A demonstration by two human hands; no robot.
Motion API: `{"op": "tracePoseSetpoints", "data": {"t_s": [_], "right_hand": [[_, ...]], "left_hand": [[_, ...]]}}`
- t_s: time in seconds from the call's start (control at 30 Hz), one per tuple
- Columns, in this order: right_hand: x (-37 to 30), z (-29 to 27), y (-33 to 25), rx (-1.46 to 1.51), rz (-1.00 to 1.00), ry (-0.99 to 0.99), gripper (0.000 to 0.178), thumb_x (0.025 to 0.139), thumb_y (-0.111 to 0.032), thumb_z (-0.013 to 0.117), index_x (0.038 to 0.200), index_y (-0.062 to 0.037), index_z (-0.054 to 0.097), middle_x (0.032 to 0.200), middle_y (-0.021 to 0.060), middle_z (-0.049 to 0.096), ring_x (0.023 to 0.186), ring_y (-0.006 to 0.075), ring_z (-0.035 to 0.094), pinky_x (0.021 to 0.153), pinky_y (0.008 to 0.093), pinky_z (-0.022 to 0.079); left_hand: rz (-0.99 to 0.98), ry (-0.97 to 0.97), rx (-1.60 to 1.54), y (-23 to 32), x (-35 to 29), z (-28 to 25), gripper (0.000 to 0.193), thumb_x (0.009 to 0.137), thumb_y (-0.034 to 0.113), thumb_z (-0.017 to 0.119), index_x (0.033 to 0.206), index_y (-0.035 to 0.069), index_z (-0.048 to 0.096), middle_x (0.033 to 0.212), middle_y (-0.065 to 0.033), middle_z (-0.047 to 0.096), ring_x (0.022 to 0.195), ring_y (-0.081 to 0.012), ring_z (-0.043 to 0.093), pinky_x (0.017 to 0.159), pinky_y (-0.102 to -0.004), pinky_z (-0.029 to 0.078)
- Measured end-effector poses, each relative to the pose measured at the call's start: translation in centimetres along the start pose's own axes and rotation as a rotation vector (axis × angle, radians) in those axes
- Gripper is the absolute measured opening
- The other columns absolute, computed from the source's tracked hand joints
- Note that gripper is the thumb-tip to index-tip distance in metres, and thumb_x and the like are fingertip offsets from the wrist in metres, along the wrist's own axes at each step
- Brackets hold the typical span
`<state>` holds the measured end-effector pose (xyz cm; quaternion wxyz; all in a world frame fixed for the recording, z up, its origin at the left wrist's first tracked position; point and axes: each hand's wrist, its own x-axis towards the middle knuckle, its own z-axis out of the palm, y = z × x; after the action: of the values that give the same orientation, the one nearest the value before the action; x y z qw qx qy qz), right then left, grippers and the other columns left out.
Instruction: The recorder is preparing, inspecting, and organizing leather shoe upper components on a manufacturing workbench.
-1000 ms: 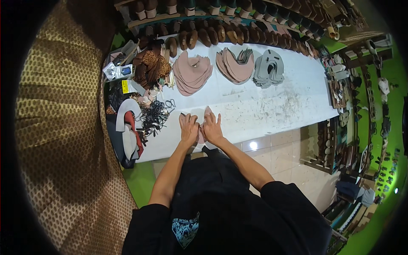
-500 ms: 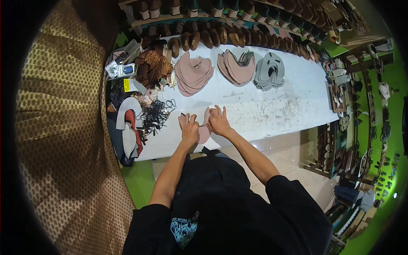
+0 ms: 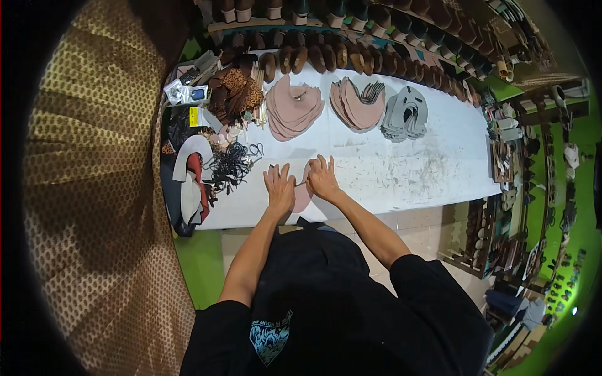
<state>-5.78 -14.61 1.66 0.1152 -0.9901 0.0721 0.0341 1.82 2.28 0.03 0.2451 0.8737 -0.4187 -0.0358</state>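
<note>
A pink, curved shoe-upper piece [image 3: 302,202] lies on the white-covered table right before me, partly hidden by my hands. My left hand [image 3: 279,190] is closed at its left edge, thumb and fingertip pinched together. From the other side my right hand [image 3: 322,180] pinches the same piece, its remaining fingers lifted. A thin dark line runs across the piece between the two thumbs; whether it is an edge or a strip I cannot tell. Farther back lie a stack of pink pieces [image 3: 291,116], a second pink stack [image 3: 354,113] with dark strips, and a grey stack [image 3: 401,125].
To the left are a tangle of black cords [image 3: 231,168], brown and leopard-print scraps [image 3: 235,94], and white and red offcuts [image 3: 190,194]. Brown shoe lasts [image 3: 316,57] line the table's far edge below a shelf. A patterned curtain [image 3: 100,188] hangs at the left.
The view has shifted a little, so the table and stacks sit slightly farther right. Both hands stay on the pink piece, with only slight finger movement.
</note>
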Motion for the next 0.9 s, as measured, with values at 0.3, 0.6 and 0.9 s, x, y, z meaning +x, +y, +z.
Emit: {"op": "tracePoseSetpoints", "data": {"t_s": [0.3, 0.6, 0.9], "right_hand": [[-0.2, 1.1, 0.6, 0.059, 0.032, 0.008, 0.023, 0.084, -0.023, 0.069, 0.091, -0.0007, 0.073, 0.137, 0.0135, 0.048, 0.139, 0.0421, 0.032, 0.112, 0.0715, 0.019], [-0.4, 0.8, 0.7, 0.094, -0.005, 0.044, 0.026, 0.081, -0.025, 0.072, 0.09, -0.001, 0.073, 0.135, 0.0133, 0.049, 0.138, 0.0394, 0.035, 0.112, 0.0713, 0.02], [-0.6, 1.2, 1.7, 0.068, -0.101, 0.085, 0.027, 0.084, -0.025, 0.067, 0.091, 0.0002, 0.073, 0.137, 0.0173, 0.047, 0.142, 0.0415, 0.031, 0.113, 0.0713, 0.018]], "left_hand": [[0.062, -0.055, -0.001, 1.4, -0.1, -1.1, 0.017, 0.078, 0.011, 0.069, 0.094, 0.007, 0.075, 0.139, -0.0126, 0.05, 0.135, -0.0416, 0.037, 0.111, -0.0691, 0.018], [-0.064, 0.024, -0.021, 2.8, 0.8, 0.9, 0.014, 0.083, 0.011, 0.065, 0.087, -0.001, 0.072, 0.136, -0.0165, 0.053, 0.136, -0.0429, 0.038, 0.114, -0.0706, 0.012], [-0.176, 0.128, 0.031, 5.2, 0.3, 1.4, 0.012, 0.084, 0.009, 0.064, 0.088, -0.001, 0.07, 0.135, -0.0149, 0.053, 0.135, -0.0418, 0.04, 0.113, -0.0703, 0.017]]}}
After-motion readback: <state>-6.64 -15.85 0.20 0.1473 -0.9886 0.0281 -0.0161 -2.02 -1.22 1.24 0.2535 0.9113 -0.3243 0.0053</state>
